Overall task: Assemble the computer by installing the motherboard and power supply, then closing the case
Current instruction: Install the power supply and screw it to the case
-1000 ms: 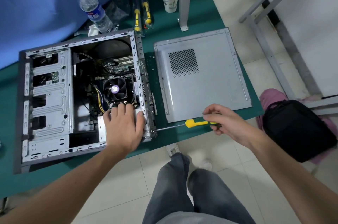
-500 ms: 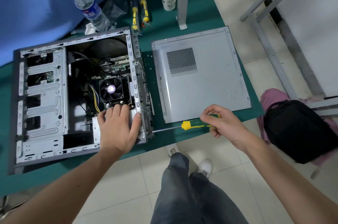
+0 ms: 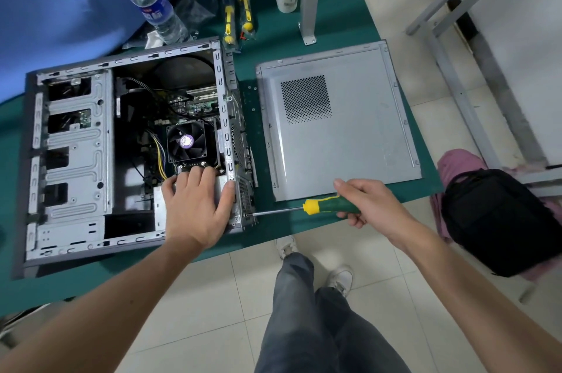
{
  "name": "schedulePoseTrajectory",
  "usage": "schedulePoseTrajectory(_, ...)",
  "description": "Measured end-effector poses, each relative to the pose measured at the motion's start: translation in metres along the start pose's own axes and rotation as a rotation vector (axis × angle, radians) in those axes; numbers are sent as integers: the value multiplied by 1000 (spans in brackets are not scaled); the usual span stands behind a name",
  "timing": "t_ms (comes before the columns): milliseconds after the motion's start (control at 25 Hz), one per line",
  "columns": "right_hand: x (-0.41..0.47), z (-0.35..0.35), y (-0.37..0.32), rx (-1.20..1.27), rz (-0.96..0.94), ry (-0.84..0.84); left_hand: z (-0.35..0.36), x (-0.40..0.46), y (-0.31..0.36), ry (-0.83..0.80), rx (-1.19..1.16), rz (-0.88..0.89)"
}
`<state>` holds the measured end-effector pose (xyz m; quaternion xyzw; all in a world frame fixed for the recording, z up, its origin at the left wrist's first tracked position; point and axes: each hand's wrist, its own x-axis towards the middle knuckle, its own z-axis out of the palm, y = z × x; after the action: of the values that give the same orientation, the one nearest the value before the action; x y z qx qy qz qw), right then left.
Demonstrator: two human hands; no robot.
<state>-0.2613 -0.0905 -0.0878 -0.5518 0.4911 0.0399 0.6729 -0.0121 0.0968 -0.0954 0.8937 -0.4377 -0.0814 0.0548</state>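
The open computer case (image 3: pixel 73 141) lies on its side on the green table (image 3: pixel 359 25). Right of the case lies its side panel (image 3: pixel 359 135), flat. My left hand (image 3: pixel 194 208) presses flat, fingers straight, on the power supply (image 3: pixel 221 187) in the case's near right corner. My right hand (image 3: pixel 369 205) grips the screwdriver (image 3: pixel 322 207), tip touching the case's rear wall.

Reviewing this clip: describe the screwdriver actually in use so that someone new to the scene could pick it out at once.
Start at the open grey metal computer case on the green table. At its near right corner a thin steel shaft meets the rear panel; follow it right to the green-and-yellow-handled screwdriver, gripped by the right hand. Two other yellow-handled tools lie bagged and untouched behind the case.
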Motion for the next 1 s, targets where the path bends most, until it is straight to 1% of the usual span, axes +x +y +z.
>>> schedulePoseTrajectory(80, -1, -6, 0, 188, 18, -68, -1, 0, 0, -3, -3, -2)
schedulePoseTrajectory(120, -1, -9, -1, 264, -2, -81, -1, 1, 0, -5, -4, -3)
schedulePoseTrajectory(160, -2, -10, -1, 283, -29, -79, 0, 1, 0, -7, -5, -4)
schedulePoseTrajectory(240, -1, -6, -1, 176, -24, -10, 0, -1, -1, -2, -5, -3)
schedulePoseTrajectory(320, -1, 1, -2, 12, 17, 19, 0, -1, -1, 4, -10, -5)
schedulePoseTrajectory(360, -1, 1, -3, 7, 19, 11, 0, -1, -1, 7, -11, -5)
schedulePoseTrajectory(480, -2, -6, -3, 258, -30, -43, 0, 0, 1, 10, -17, -2)
schedulePoseTrajectory(520, -3, -6, -4, 273, -73, -32, 0, 0, 1, 10, -18, -2)
schedulePoseTrajectory(600, -2, 0, -2, 152, -126, 68, 0, 0, 0, 11, -14, 1)
schedulePoseTrajectory(680, -2, 7, -3, 27, -111, 145, 1, 0, 0, 11, -15, 3)
schedulePoseTrajectory(720, -1, 7, -3, 21, -94, 139, 1, 0, 0, 13, -13, 3)
schedulePoseTrajectory(760, -1, 5, -3, 68, -78, 111, 1, -1, 0, 15, -11, 3)
schedulePoseTrajectory(840, -3, -3, -4, 239, -69, 26, 1, 0, 0, 17, -11, 2)
schedulePoseTrajectory(880, -4, -5, -5, 268, -83, 13, 2, 0, 0, 17, -12, 1)
schedulePoseTrajectory(920, -5, -4, -5, 227, -93, 29, 2, 0, 0, 18, -11, 2)
schedulePoseTrajectory(1000, -4, 0, -5, 44, -72, 103, 2, 0, -1, 16, -13, 5)
